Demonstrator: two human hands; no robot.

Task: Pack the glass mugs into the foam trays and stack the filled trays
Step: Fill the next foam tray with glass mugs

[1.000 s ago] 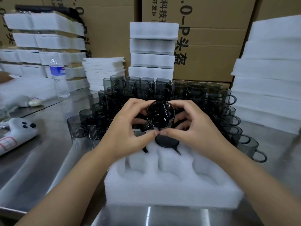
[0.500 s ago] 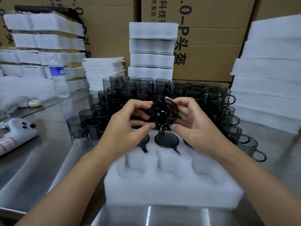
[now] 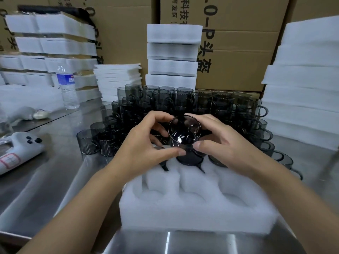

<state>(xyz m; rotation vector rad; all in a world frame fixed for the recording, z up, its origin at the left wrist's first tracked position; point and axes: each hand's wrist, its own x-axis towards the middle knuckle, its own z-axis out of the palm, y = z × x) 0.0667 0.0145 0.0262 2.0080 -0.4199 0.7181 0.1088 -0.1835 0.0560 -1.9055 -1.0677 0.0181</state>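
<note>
Holding item one, you have a smoked glass mug [image 3: 184,132] between both hands, tipped so its mouth faces you, above the far row of the foam tray [image 3: 192,208]. Your left hand [image 3: 146,149] has its fingers [image 3: 172,153] curled round the mug's left rim, thumb below and the other fingers above. Your right hand [image 3: 225,143] grips the right rim the same way, so neither hand is spread open. The tray sits at the middle of the near edge of the steel desk [image 3: 55,180]. Its far pockets hold dark mugs, one [image 3: 190,160] directly beneath the held mug, and its near pockets show bare foam. Loose stock is a dense block of mugs [image 3: 211,103] filling the desk's middle just behind the tray and running toward the right edge. Behind them, at the far edge, stands a stack of trays [image 3: 173,52], with taller foam stacks at the far right corner [image 3: 302,88] and the far left corner [image 3: 51,43]. A pile of thin foam sheets [image 3: 117,79] lies beside the centre stack. A water bottle [image 3: 67,85] stands toward the far left, and a white handheld device [image 3: 16,151] lies at the left edge. Cardboard cartons [image 3: 238,43] stand behind the desk.
</note>
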